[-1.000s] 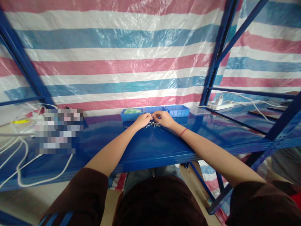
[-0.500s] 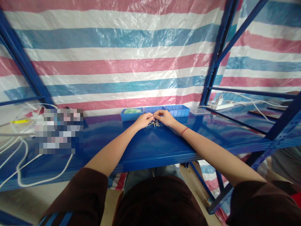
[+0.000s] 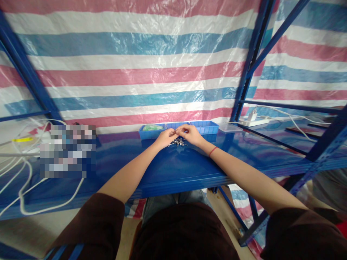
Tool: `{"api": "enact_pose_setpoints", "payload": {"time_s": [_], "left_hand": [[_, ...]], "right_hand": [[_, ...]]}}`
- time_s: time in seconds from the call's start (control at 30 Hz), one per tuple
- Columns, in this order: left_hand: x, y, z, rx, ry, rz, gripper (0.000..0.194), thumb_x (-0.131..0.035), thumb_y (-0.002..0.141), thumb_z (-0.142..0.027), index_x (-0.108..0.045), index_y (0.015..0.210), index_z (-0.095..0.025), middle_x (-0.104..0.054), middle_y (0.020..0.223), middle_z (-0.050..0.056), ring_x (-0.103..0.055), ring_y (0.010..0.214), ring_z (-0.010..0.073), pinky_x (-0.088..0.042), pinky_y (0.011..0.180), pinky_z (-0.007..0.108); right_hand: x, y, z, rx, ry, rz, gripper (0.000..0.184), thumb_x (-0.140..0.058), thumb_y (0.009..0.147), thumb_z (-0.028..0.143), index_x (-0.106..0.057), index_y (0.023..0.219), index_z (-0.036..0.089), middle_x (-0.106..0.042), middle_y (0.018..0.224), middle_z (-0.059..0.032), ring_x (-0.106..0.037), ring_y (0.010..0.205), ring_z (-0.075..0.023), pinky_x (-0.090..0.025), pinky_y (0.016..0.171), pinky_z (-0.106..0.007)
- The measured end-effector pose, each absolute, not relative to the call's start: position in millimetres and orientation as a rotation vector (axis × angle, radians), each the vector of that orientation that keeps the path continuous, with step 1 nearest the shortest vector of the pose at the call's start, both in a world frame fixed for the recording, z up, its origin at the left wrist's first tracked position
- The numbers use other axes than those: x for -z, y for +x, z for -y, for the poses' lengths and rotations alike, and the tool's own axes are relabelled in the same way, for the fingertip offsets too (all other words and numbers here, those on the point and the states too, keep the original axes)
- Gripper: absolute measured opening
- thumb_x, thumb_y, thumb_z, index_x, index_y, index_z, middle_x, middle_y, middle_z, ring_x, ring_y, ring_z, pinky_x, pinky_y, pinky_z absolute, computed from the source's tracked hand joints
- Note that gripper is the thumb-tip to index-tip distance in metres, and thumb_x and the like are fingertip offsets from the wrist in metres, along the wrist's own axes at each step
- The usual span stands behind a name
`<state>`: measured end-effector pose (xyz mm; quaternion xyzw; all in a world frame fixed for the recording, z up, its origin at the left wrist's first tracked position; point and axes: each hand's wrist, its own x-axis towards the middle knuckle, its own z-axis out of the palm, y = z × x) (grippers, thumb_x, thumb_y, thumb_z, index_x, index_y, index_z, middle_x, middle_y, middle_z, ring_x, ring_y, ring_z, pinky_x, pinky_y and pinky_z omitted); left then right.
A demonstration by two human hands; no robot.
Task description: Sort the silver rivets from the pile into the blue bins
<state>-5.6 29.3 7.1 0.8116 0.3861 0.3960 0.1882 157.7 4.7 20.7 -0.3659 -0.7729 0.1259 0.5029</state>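
At the middle of the blue table [image 3: 162, 169], as the head view shows, my two hands meet just above a small pile of metal parts [image 3: 178, 142]. Left hand [image 3: 166, 138]: thumb and fingers are drawn close together and bent toward the other hand. Right hand [image 3: 190, 135]: thumb and index finger curve inward, the tips nearly closed, with a small gap inside the curve. The fingertips of both hands come together at one spot. Whether a part is pinched there I cannot tell; the spot is too small and partly hidden by my fingers. The pile lies on the table directly below and between my hands, its thin shiny pieces crossing at various angles.

Behind my hands stand three blue bins in a row. The left bin [image 3: 150, 136] contains green material [image 3: 153, 127]. The middle bin [image 3: 173, 125] is partly covered by my hands. The right bin [image 3: 205, 131] stands beyond my right hand. A clear plastic container [image 3: 230, 127] sits just beside it. A red band [image 3: 213, 151] encircles my right wrist.
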Motion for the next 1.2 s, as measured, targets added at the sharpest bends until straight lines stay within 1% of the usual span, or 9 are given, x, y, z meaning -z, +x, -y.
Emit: {"api": "enact_pose_setpoints", "payload": {"time_s": [0.17,0.33,0.5,0.7,0.8,0.9,1.03,1.13,1.2], "left_hand": [[-13.1,-5.9,-23.3,-1.274,2.274,-1.085,0.019,-0.057,0.075,-0.036,-0.054,0.074,-0.017,-0.062,0.076,0.001,-0.060,0.076,0.0151,-0.046,0.075,0.028],[-18.8,-8.2,-20.2,-1.365,2.400,-1.141,0.011,-0.057,0.075,-0.028,-0.054,0.073,-0.018,-0.061,0.076,0.001,-0.057,0.075,0.0141,-0.044,0.075,0.027],[-21.4,-9.4,-19.3,-1.385,2.497,-1.177,0.009,-0.056,0.076,-0.027,-0.054,0.075,-0.018,-0.060,0.076,0.001,-0.055,0.074,0.0143,-0.043,0.072,0.026],[-21.1,-8.3,-18.6,-1.336,2.512,-1.147,0.011,-0.055,0.078,-0.029,-0.057,0.078,-0.018,-0.063,0.081,0.002,-0.057,0.078,0.0153,-0.044,0.075,0.028],[-20.4,-7.3,-19.0,-1.325,2.507,-1.116,0.012,-0.055,0.078,-0.029,-0.057,0.079,-0.018,-0.064,0.083,0.003,-0.058,0.079,0.0153,-0.045,0.076,0.028],[-20.9,-9.6,-20.8,-1.292,2.497,-1.139,0.016,-0.054,0.078,-0.032,-0.056,0.086,-0.017,-0.064,0.086,0.004,-0.059,0.077,0.0151,-0.046,0.074,0.027],[-29.4,-20.1,-21.5,-1.059,2.710,-1.227,0.016,-0.052,0.079,-0.031,-0.058,0.087,-0.018,-0.065,0.084,0.004,-0.059,0.073,0.0153,-0.045,0.070,0.027],[-42.2,-29.9,-18.3,-0.959,2.828,-1.308,0.016,-0.050,0.081,-0.031,-0.060,0.082,-0.019,-0.066,0.082,0.003,-0.059,0.073,0.0165,-0.043,0.068,0.027],[-51.6,-35.7,-15.6,-1.034,2.806,-1.387,0.020,-0.047,0.083,-0.033,-0.061,0.084,-0.019,-0.067,0.085,0.004,-0.060,0.075,0.0174,-0.043,0.068,0.027]], "right_hand": [[-19.6,159.2,-9.2,-0.303,-0.880,1.835,0.021,-0.058,0.073,0.029,-0.067,0.083,0.013,-0.069,0.085,-0.0059,-0.060,0.073,-0.0141,-0.046,0.069,-0.026],[-18.4,161.4,-13.8,-0.326,-0.927,1.808,0.020,-0.058,0.073,0.029,-0.066,0.081,0.013,-0.068,0.080,-0.0056,-0.059,0.068,-0.0133,-0.046,0.066,-0.026],[-16.6,165.3,-17.0,-0.278,-0.976,1.866,0.019,-0.058,0.075,0.029,-0.067,0.078,0.013,-0.069,0.081,-0.0066,-0.060,0.069,-0.0145,-0.045,0.067,-0.027],[-12.5,168.1,-19.8,-0.284,-1.010,1.965,0.022,-0.055,0.077,0.032,-0.069,0.078,0.014,-0.069,0.082,-0.0059,-0.060,0.071,-0.0151,-0.045,0.069,-0.027],[-12.7,167.8,-20.4,-0.351,-1.012,1.941,0.024,-0.055,0.077,0.034,-0.067,0.077,0.013,-0.068,0.077,-0.0047,-0.058,0.065,-0.0133,-0.045,0.063,-0.025],[-14.6,168.7,-21.9,-0.425,-1.063,1.792,0.023,-0.054,0.076,0.034,-0.063,0.071,0.013,-0.062,0.065,-0.0020,-0.052,0.054,-0.0104,-0.043,0.056,-0.023],[-15.4,178.7,-27.0,-0.466,-1.218,1.408,0.021,-0.054,0.076,0.032,-0.056,0.064,0.014,-0.051,0.052,0.0025,-0.046,0.045,-0.0079,-0.038,0.047,-0.020],[-15.4,191.0,-30.1,-0.505,-1.399,1.204,0.030,-0.051,0.078,0.039,-0.052,0.060,0.015,-0.048,0.048,0.0021,-0.041,0.040,-0.0075,-0.035,0.042,-0.020],[-17.4,194.5,-28.6,-0.411,-1.495,1.255,0.034,-0.049,0.080,0.042,-0.054,0.061,0.015,-0.052,0.051,-0.0008,-0.044,0.043,-0.0090,-0.036,0.045,-0.021]]}}
